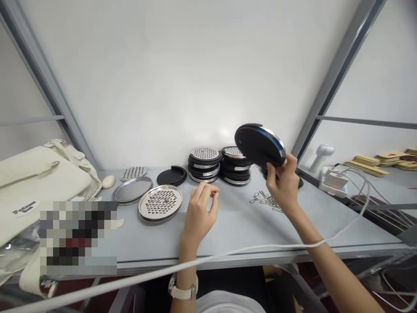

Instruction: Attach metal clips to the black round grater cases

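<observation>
Raised over the right part of the table, my right hand [284, 184] grips a round grater [259, 145] by its lower edge, between thumb and fingers. The grater is tilted, its dark underside facing me, with a shiny silver and blue rim. My left hand [200, 208] hovers above the table's front middle, fingers curled and thumb close to the fingertips; nothing shows in it. To its left lies a loose metal grater plate [160, 203]. Behind it are a black round holder [171, 175] with a notch and two stacks of graters, the left stack [204, 165] and the right stack [235, 167].
Plain metal discs [132, 190] and another perforated plate [133, 173] lie at left, beside a cream bag [42, 182]. Wire hooks [265, 200] are scattered at right. A white cable [234, 251] crosses in front. A power strip [334, 180] stands at the right edge.
</observation>
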Motion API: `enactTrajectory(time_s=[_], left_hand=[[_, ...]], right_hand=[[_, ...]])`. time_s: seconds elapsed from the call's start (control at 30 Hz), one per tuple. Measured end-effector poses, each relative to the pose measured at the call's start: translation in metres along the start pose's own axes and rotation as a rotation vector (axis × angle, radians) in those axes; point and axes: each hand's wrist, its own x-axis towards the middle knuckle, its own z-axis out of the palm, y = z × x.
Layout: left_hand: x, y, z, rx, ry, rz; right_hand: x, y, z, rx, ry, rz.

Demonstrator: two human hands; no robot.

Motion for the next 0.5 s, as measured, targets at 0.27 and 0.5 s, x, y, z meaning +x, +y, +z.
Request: enactTrajectory(time_s=[0.27, 0.5], left_hand=[[0.000, -0.002, -0.001, 0.009, -0.016, -0.010], [0.000, -0.002, 0.001, -0.010, -0.001, 0.015]], right_hand=[[0.073, 0.044, 0.057, -0.320, -0.225, -0.278], [0.068, 0.063, 0.070, -0.319, -0.289, -0.377]])
